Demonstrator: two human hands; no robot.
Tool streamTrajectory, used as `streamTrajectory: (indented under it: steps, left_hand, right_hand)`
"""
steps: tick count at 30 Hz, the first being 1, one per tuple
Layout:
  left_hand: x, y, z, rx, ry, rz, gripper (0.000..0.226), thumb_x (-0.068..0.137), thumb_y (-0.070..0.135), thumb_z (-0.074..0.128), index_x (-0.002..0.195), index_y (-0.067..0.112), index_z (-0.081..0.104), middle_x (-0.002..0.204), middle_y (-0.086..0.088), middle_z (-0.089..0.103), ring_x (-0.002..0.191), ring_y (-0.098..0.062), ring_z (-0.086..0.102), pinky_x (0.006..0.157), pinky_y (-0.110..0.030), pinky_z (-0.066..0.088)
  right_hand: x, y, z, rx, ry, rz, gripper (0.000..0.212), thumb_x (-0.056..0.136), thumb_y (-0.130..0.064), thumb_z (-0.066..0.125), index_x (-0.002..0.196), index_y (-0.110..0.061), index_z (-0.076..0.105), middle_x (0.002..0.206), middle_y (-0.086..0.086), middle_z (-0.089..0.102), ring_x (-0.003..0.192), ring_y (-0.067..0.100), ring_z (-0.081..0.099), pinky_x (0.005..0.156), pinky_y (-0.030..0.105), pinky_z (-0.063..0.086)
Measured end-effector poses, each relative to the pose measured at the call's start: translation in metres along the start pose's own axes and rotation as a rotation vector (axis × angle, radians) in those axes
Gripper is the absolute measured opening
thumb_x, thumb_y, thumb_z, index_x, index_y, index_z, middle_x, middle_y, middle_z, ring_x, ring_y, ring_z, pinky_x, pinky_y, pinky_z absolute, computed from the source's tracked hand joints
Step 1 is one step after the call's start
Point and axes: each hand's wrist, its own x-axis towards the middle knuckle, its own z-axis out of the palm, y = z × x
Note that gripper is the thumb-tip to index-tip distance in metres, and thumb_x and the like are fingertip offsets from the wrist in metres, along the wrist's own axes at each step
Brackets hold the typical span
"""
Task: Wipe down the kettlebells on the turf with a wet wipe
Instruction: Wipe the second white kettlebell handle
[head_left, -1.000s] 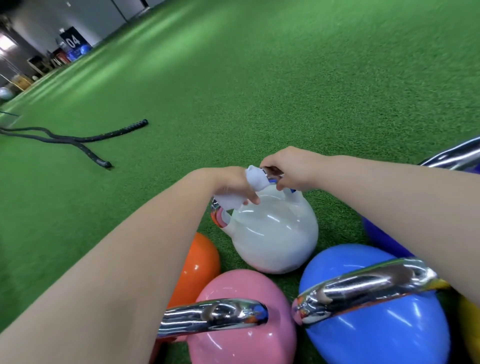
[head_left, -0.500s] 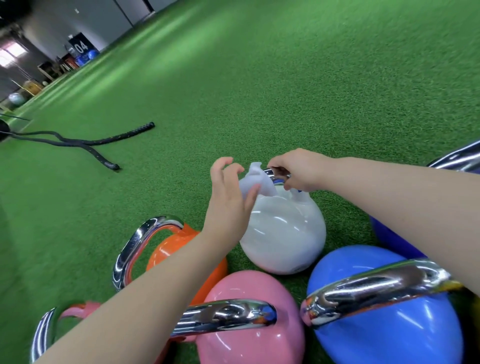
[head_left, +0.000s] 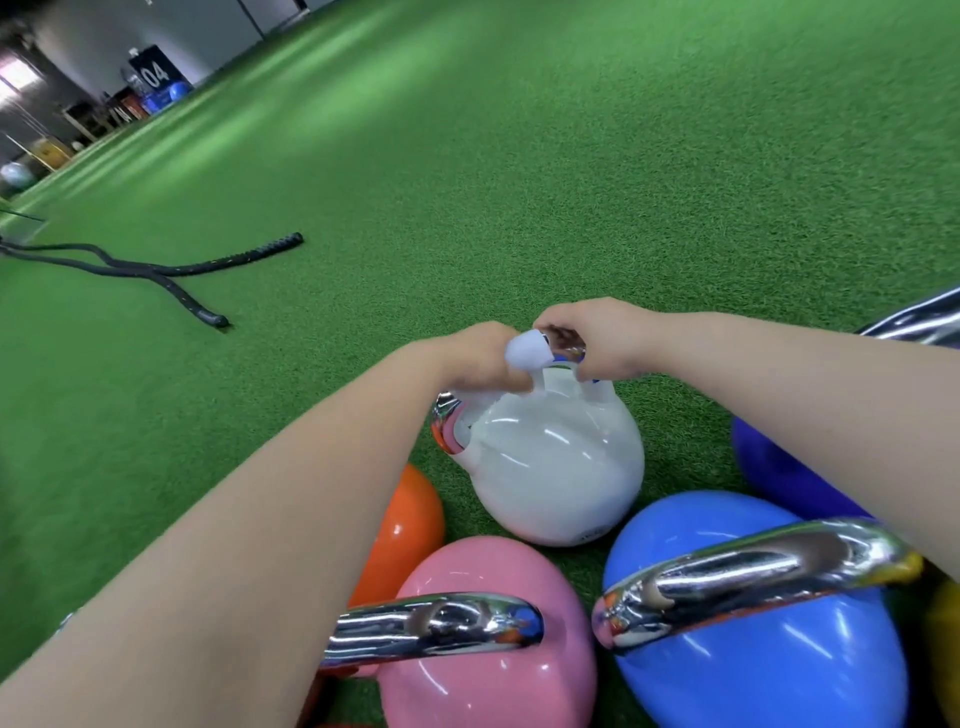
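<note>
The left hand is curled around a white wipe, pressing it onto the left end of the chrome handle of the white kettlebell. A bunched tip of the wipe pokes up between the two hands. The right hand grips the same handle just beside the left, its fingers wrapped over the top of the bar, so only a short shiny stretch of the bar shows between them. The two hands nearly touch.

The white kettlebell sits on the green turf directly below both hands, tilted slightly toward the left.

Nearer the person than the hands, under the left forearm, lies an orange kettlebell, mostly hidden by that arm. Below the left wrist stands a pink kettlebell with its chrome grip lying crosswise in front of it. Below the right hand is a blue kettlebell, just beside the pink one and close against the white one; its chrome grip runs up toward the right forearm, which covers its far end. Behind the right forearm a darker purple kettlebell shows, and a yellow kettlebell sits cut off at the right edge. These crowd the near side of the white kettlebell, leaving its far side open to turf.

Far to the left of the left hand, two black battle ropes lie on the turf, well apart from the kettlebells. Beyond them, a dark sign marked "04" stands by the wall.
</note>
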Motion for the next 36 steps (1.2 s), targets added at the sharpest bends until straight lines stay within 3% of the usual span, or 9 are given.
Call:
streamTrajectory:
  steps: [3, 7, 11, 19, 21, 25, 28, 32, 36]
  left_hand:
    - [0.002, -0.006, -0.007, -0.240, -0.249, -0.045, 0.052, 0.057, 0.032, 0.072, 0.103, 0.009, 0.062, 0.100, -0.019, 0.067, 0.085, -0.030, 0.064, 0.084, -0.042, 0.052]
    - [0.007, -0.009, -0.006, -0.324, -0.299, -0.058, 0.059, 0.054, 0.029, 0.070, 0.105, 0.002, 0.059, 0.090, -0.018, 0.060, 0.076, -0.026, 0.055, 0.078, -0.039, 0.048]
    - [0.001, -0.003, 0.003, -0.194, -0.048, -0.014, 0.011, 0.075, 0.020, 0.066, 0.079, 0.018, 0.057, 0.076, -0.003, 0.059, 0.067, -0.021, 0.054, 0.059, -0.025, 0.043]
    - [-0.010, 0.005, 0.054, 0.285, 0.701, -0.086, 0.008, 0.087, 0.018, 0.048, 0.092, 0.017, 0.043, 0.079, 0.000, 0.049, 0.073, -0.027, 0.050, 0.058, -0.029, 0.031]
    - [-0.003, 0.005, 0.045, 0.295, 0.627, -0.089, 0.007, 0.086, 0.018, 0.049, 0.089, 0.019, 0.043, 0.077, 0.002, 0.047, 0.071, -0.025, 0.047, 0.058, -0.028, 0.033]
    - [0.003, 0.001, 0.012, 0.049, 0.084, -0.047, 0.013, 0.077, 0.022, 0.065, 0.080, 0.020, 0.053, 0.074, 0.002, 0.058, 0.070, -0.022, 0.056, 0.057, -0.026, 0.044]
    - [0.004, 0.002, -0.003, -0.062, -0.206, -0.117, 0.031, 0.068, 0.031, 0.075, 0.093, 0.014, 0.065, 0.095, -0.011, 0.070, 0.084, -0.028, 0.066, 0.081, -0.038, 0.053]
    - [0.009, 0.020, -0.013, 0.092, -0.215, -0.210, 0.030, 0.071, 0.034, 0.072, 0.086, 0.011, 0.062, 0.091, -0.009, 0.069, 0.085, -0.029, 0.065, 0.082, -0.038, 0.053]
    - [0.007, 0.041, -0.002, 0.372, 0.054, -0.126, 0.015, 0.077, 0.023, 0.062, 0.082, 0.011, 0.054, 0.081, -0.005, 0.059, 0.072, -0.023, 0.054, 0.064, -0.029, 0.044]
  right_hand:
    - [0.001, 0.000, 0.002, -0.005, 0.008, 0.004, 0.040, 0.075, 0.001, 0.053, 0.111, -0.015, 0.055, 0.100, 0.005, 0.062, 0.092, 0.027, 0.057, 0.077, 0.036, 0.048]
    - [0.001, 0.001, 0.002, -0.008, 0.013, 0.001, 0.038, 0.076, 0.000, 0.053, 0.110, -0.016, 0.054, 0.096, 0.002, 0.059, 0.089, 0.025, 0.055, 0.077, 0.035, 0.046]
    - [-0.001, -0.001, 0.002, 0.023, 0.001, 0.009, 0.045, 0.077, 0.001, 0.053, 0.117, -0.021, 0.051, 0.100, 0.000, 0.058, 0.094, 0.023, 0.055, 0.073, 0.029, 0.042]
    - [-0.002, -0.005, 0.000, 0.086, -0.037, 0.070, 0.064, 0.076, 0.004, 0.051, 0.133, -0.023, 0.043, 0.116, 0.005, 0.057, 0.103, 0.027, 0.056, 0.081, 0.037, 0.053]
    - [-0.001, -0.007, -0.004, 0.156, -0.058, 0.095, 0.066, 0.077, 0.007, 0.049, 0.137, -0.019, 0.039, 0.120, 0.006, 0.056, 0.106, 0.025, 0.054, 0.078, 0.031, 0.051]
    - [-0.003, -0.008, -0.011, 0.347, -0.135, 0.142, 0.075, 0.077, 0.018, 0.044, 0.144, -0.013, 0.028, 0.133, 0.010, 0.052, 0.105, 0.022, 0.051, 0.081, 0.027, 0.044]
    - [-0.004, -0.007, -0.011, 0.405, -0.153, 0.166, 0.074, 0.078, 0.019, 0.041, 0.144, -0.014, 0.029, 0.137, 0.010, 0.050, 0.114, 0.023, 0.050, 0.087, 0.029, 0.043]
    - [-0.002, -0.001, -0.013, 0.550, -0.107, 0.213, 0.067, 0.082, 0.017, 0.039, 0.142, -0.012, 0.031, 0.139, 0.013, 0.045, 0.122, 0.027, 0.047, 0.098, 0.036, 0.043]
    - [-0.003, 0.012, -0.018, 0.793, -0.037, 0.289, 0.066, 0.083, 0.018, 0.030, 0.141, -0.014, 0.033, 0.140, 0.018, 0.038, 0.115, 0.028, 0.051, 0.086, 0.033, 0.047]
